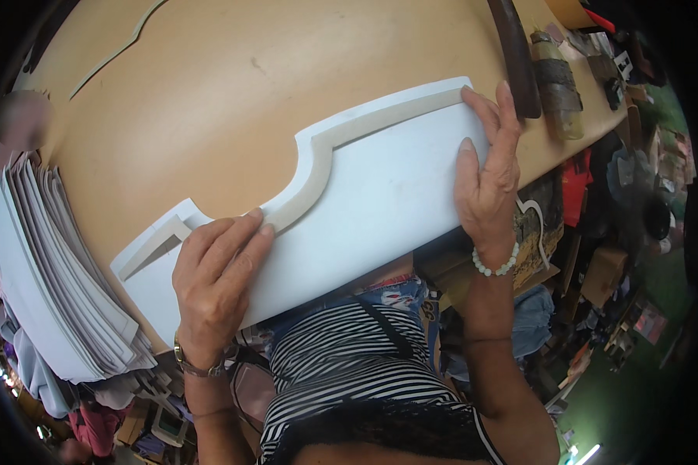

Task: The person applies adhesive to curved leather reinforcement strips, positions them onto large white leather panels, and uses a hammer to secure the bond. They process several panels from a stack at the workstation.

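A large white panel with a stepped, curved far edge lies on the table before me. Along that edge runs a narrow grey-beige strip, with a white border showing beyond it. At the strip's left part, my left hand has its bent fingers close together on it, hiding a short stretch. Near the panel's right end is my right hand, fingers apart, one fingertip touching the strip's end and the thumb over the white surface. Between the left end of the strip and the panel a darker gap shows.
The tan tabletop extends beyond the panel. A pile of white sheets leans at its left edge. At the far right are a long dark brown piece and a tape-wrapped bottle. Another thin curved strip lies far left.
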Available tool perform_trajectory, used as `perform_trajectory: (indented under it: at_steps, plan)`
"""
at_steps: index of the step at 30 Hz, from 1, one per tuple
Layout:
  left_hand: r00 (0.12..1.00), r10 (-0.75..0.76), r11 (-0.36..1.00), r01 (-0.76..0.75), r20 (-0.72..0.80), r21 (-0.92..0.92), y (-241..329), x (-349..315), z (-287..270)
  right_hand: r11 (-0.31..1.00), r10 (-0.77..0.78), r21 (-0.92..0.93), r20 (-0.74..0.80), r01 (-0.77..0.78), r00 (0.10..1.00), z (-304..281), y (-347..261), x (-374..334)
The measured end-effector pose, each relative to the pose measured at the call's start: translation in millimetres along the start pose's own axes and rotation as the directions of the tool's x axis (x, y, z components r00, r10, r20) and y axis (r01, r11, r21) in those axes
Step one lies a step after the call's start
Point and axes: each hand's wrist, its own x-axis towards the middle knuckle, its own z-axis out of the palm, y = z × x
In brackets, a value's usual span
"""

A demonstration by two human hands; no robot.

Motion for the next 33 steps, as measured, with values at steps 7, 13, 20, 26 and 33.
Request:
perform_trajectory:
  at_steps: [7, 13, 20, 26, 33]
  plan:
    - [1.0, -0.015, 1.0, 0.015, -0.001, -0.018, 0.4, -0.6, 0.3, 0.993, -0.042, -0.106, 0.048, 0.047, 0.998, -2.1, -1.4, 3.5]
    - [0.998, -0.049, 0.998, 0.051, 0.05, -0.028, 1.3, -3.4, -0.2, 0.982, -0.059, -0.174, 0.099, 0.076, 0.993, -3.5, -4.3, 4.3]
    - [0.999, -0.027, 0.999, 0.029, 0.044, -0.037, -0.8, -3.9, 0.1, 0.972, -0.098, -0.188, 0.211, 0.139, 0.973, -4.7, -12.9, 13.8]
    - [1.0, 0.005, 1.0, -0.005, -0.013, -0.025, -3.3, -5.9, 2.0, 0.85, -0.296, -0.331, 0.343, 0.41, 0.891, -6.8, -29.1, 22.0]
    - [1.0, -0.008, 0.998, 0.007, -0.015, -0.055, -5.2, -9.7, 3.8, 0.901, -0.254, -0.233, 0.398, 0.365, 0.881, 3.7, -48.6, 17.4]
